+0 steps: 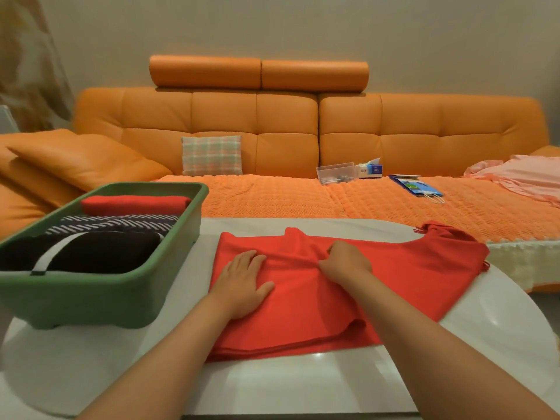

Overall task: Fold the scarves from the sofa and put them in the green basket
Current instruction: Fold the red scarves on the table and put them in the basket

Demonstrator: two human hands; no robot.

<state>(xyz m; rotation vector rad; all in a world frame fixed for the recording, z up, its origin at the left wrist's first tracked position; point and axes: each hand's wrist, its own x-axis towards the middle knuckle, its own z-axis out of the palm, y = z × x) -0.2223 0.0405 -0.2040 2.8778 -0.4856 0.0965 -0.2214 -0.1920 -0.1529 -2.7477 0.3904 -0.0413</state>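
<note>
A red scarf (394,277) lies partly folded on the white table (272,386) in front of me. My left hand (242,283) presses flat on its left part, fingers straight. To the right of it my right hand (345,260) pinches a crease of the red cloth near the scarf's middle. The green basket (91,295) stands on the table's left side. Inside it lie a folded red scarf (133,204), a black-and-white striped scarf (115,224) and a black scarf with a white band (100,253).
The orange sofa (272,128) runs behind the table, covered by an orange knitted throw (303,197). On it sit a plaid cushion (212,155), a clear plastic box (335,172), a tissue box (371,169), a blue paper bag (416,186) and pink cloth (524,174) at the far right.
</note>
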